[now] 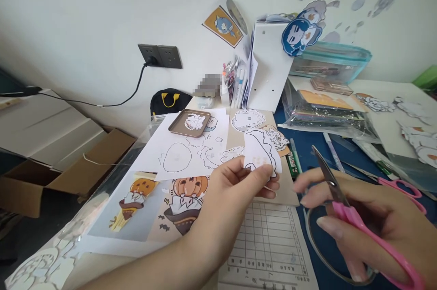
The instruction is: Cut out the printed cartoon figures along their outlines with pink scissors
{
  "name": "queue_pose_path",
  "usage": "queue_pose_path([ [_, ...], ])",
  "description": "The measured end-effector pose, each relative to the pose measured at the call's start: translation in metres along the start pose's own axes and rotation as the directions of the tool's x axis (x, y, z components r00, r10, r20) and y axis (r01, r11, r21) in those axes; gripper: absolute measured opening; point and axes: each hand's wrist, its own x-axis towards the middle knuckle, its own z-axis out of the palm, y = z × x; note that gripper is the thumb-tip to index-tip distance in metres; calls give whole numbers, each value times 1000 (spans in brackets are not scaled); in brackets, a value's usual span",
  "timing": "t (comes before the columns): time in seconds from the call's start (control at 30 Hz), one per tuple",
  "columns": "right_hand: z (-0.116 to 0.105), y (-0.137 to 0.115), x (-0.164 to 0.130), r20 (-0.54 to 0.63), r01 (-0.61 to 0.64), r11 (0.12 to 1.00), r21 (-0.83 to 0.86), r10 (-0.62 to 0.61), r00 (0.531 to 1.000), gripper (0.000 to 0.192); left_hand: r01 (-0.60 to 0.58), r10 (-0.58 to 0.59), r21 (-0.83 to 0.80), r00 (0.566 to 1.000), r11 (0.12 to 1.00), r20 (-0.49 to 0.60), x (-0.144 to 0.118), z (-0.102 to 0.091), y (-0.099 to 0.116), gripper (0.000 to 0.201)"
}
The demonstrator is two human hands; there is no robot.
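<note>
My left hand (235, 185) pinches a small white paper piece (260, 152) printed with a black wavy, jagged outline. To the right, my right hand (368, 217) holds pink-handled scissors (344, 210), their blades pointing up and apart from the paper. Beyond my left hand lies a white sheet (175, 155) with black outline drawings. A brown tray (173, 125) on that sheet holds a white cut-out (197, 121). Below it is a colour print (143, 208) of pumpkin-headed figures. A gridded form (269, 240) lies under my left wrist.
Another pair of pink scissors (406, 187) lies at right, near pens (332, 151) and a clear bag (327, 117). A white file holder (268, 67) stands at the back. Open cardboard boxes (99, 162) are at left, below a wall socket (160, 55). Paper cut-outs (421, 142) lie far right.
</note>
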Motion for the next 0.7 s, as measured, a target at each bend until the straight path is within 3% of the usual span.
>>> queue_pose_path([
  [0.23, 9, 5, 3, -84, 129, 976, 173, -116, 990, 29, -70, 46, 207, 992, 976, 121, -3, 0, 1, 13],
  [0.43, 7, 2, 2, -72, 124, 966, 227, -110, 991, 31, 21, -72, 257, 979, 966, 193, -4, 0, 3, 17],
  [0.57, 2, 0, 1, -131, 60, 948, 314, -19, 991, 23, 59, -83, 162, 986, 985, 147, -4, 0, 5, 16],
  [0.63, 1, 0, 1, -146, 125, 922, 368, -76, 986, 26, 50, -62, 93, 990, 994, 128, -3, -1, 6, 16],
  [0.7, 1, 0, 2, -80, 159, 916, 369, -139, 987, 32, 22, -27, 37, 991, 999, 132, -3, -1, 6, 16],
])
